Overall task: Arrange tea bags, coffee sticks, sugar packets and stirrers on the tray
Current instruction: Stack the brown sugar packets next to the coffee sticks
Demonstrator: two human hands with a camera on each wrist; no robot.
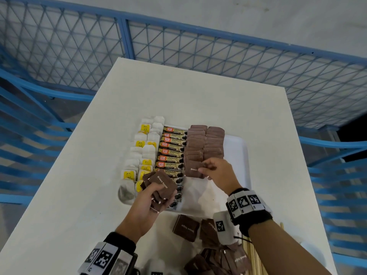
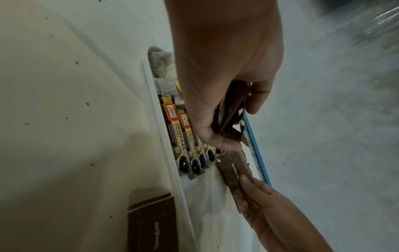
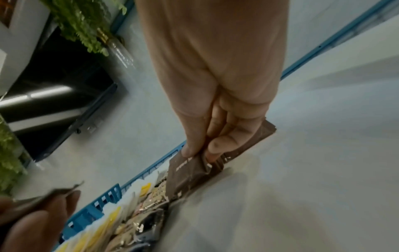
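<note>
Loose brown sugar packets [image 1: 217,255] lie nearest, on the tabletop [image 1: 65,205] just short of the tray's near rim, with pale wooden stirrers [image 1: 251,257] beside them, not yet on the tray. White tray [image 1: 241,155] as landmark: tea bags [image 1: 139,153] along its left side, coffee sticks [image 1: 171,153] in a column just right of them, then two overlapping columns of sugar packets [image 1: 205,141] running from the far rim toward the near rim. Left hand [image 1: 148,205] hovers over the tray's near-left part, fingers curled round a fanned bundle of sugar packets [image 1: 160,187]. Right hand [image 1: 219,173] is at the near end of the left sugar column, thumb and fingers pinching a single packet [image 1: 193,169]; the packet's long axis runs left-right across the tray, printed face up, overlapping the packet beyond it. Bare tray floor shows toward the near rim, below this packet. Judgement: the right hand is the nearer to the column's open end, so the placing falls to it, each new packet going one step closer to the near rim, same crosswise orientation; left hand serves as the supply. The sugar step looks well along; stirrers remain.
</note>
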